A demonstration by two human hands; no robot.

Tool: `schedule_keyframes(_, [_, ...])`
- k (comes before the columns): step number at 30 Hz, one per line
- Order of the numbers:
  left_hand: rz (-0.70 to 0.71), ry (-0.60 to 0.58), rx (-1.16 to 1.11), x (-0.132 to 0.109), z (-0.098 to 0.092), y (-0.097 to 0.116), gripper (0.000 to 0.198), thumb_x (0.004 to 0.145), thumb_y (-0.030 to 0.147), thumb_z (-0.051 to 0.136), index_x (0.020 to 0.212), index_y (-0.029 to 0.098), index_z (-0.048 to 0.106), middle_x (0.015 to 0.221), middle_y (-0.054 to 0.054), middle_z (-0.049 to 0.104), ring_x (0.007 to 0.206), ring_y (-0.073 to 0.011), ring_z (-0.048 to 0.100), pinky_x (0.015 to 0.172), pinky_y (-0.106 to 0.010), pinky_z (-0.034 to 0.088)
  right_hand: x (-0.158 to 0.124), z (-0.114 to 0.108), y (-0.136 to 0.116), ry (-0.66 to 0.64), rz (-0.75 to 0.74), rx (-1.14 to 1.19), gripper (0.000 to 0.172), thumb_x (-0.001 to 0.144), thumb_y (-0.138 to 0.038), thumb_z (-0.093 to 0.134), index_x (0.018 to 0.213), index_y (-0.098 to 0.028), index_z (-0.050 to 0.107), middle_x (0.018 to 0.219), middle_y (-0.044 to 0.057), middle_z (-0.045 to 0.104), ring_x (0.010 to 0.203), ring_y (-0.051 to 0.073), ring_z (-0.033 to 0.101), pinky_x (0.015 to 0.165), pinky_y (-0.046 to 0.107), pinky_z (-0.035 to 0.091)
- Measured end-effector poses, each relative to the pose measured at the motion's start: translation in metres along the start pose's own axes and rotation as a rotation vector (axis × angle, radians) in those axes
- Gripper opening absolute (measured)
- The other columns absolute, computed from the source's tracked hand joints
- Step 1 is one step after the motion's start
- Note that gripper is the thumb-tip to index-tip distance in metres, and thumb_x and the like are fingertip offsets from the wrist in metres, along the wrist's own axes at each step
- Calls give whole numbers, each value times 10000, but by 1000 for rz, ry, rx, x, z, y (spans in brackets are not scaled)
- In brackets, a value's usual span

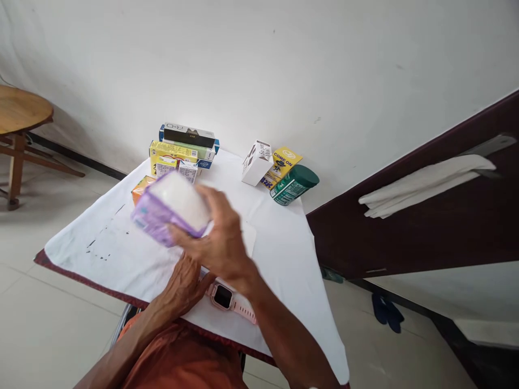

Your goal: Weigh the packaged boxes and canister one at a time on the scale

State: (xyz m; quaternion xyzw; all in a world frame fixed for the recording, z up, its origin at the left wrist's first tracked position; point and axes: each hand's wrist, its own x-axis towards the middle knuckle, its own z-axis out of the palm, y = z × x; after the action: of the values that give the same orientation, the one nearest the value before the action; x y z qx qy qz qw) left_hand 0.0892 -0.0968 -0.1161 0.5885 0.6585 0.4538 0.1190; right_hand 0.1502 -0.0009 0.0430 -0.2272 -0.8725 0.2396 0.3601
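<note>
My right hand (221,235) grips a purple-and-white plastic-wrapped pack (168,208), tilted above the table and blurred by motion. The thumb lies along its near side, with the fingers at the far right edge. My left hand (186,278) rests low over the front of the table, its thumb apart from the fingers; my right hand partly hides its fingertips. Close to that thumb lies a pink smartwatch (223,296) with a dark square screen, its strap stretched out. Part of a flat white item (249,237) shows behind my right wrist.
On the white-covered table (284,270), several boxes, including a yellow box (172,151), and an orange pack (141,186) stand back left. A white carton (257,163), yellow packet (284,162) and green canister (294,185) stand back right. A wooden stool (24,111) is left.
</note>
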Motion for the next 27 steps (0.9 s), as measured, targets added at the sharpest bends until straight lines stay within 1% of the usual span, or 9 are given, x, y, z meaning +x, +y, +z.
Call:
schedule_keyframes(4, [4, -81, -43, 8, -5, 9, 590, 1015, 399, 621, 1525, 192, 408, 1382, -176, 585, 1285, -304, 612, 1079, -506, 561, -4, -70, 19, 92, 103, -157, 576, 801, -484, 824, 1287, -233, 644, 1286, 97, 712, 1151, 311, 667, 990, 491, 563])
schedule_keyframes(7, [5, -112, -57, 9, -5, 9, 673, 1032, 403, 609, 1597, 220, 293, 1451, -180, 529, 1363, -312, 562, 1137, -523, 517, -20, -93, 44, 67, 204, -249, 565, 798, -521, 823, 1262, -237, 667, 1239, 102, 734, 1125, 328, 689, 987, 509, 566])
schedule_keyframes(11, [25, -108, -53, 8, -5, 8, 668, 1036, 403, 600, 1602, 237, 287, 1453, -167, 526, 1378, -312, 552, 1155, -524, 503, -45, -89, 71, 5, 250, -285, 597, 800, -527, 824, 1286, -220, 662, 1258, 134, 731, 1175, 347, 678, 1015, 528, 556])
schedule_keyframes(14, [11, -96, -43, 8, -5, 9, 663, 1021, 388, 622, 1590, 231, 321, 1439, -160, 542, 1360, -308, 568, 1143, -509, 514, -57, -85, 77, -6, 269, -248, 708, 798, -549, 826, 1378, -206, 607, 1336, 155, 693, 1259, 346, 640, 1061, 531, 532])
schedule_keyframes(17, [1, -98, -38, 9, -5, 9, 659, 1017, 393, 630, 1584, 231, 336, 1436, -155, 548, 1352, -301, 574, 1135, -493, 520, -62, -92, 77, -11, 346, -184, 899, 762, -597, 842, 1505, -226, 497, 1434, 166, 628, 1251, 331, 630, 927, 480, 588])
schedule_keyframes(19, [10, -103, -35, 9, -5, 9, 662, 1025, 396, 619, 1591, 231, 318, 1454, -157, 535, 1370, -295, 562, 1150, -492, 509, -66, -99, 78, -16, 405, -156, 945, 741, -610, 846, 1523, -228, 477, 1439, 173, 622, 1190, 321, 650, 794, 422, 598])
schedule_keyframes(21, [21, -106, -30, 8, -5, 8, 668, 1032, 396, 609, 1600, 234, 297, 1470, -159, 523, 1388, -294, 550, 1161, -497, 501, -70, -101, 80, -44, 452, -135, 890, 727, -602, 851, 1462, -211, 536, 1335, 162, 679, 1076, 298, 681, 722, 383, 581])
schedule_keyframes(23, [19, -103, -22, 8, -4, 6, 669, 1032, 397, 607, 1603, 238, 296, 1473, -160, 521, 1388, -302, 551, 1155, -506, 504, -75, -96, 84, -62, 494, -102, 812, 712, -579, 866, 1376, -202, 589, 1151, 117, 736, 941, 263, 692, 691, 360, 568])
schedule_keyframes(27, [-1, -107, -13, 7, -2, 3, 654, 1029, 402, 607, 1592, 236, 320, 1474, -161, 523, 1370, -309, 564, 1133, -507, 523, -80, -79, 90, 14, 568, 32, 612, 710, -542, 873, 1165, -209, 636, 917, 33, 731, 765, 203, 668, 651, 320, 557])
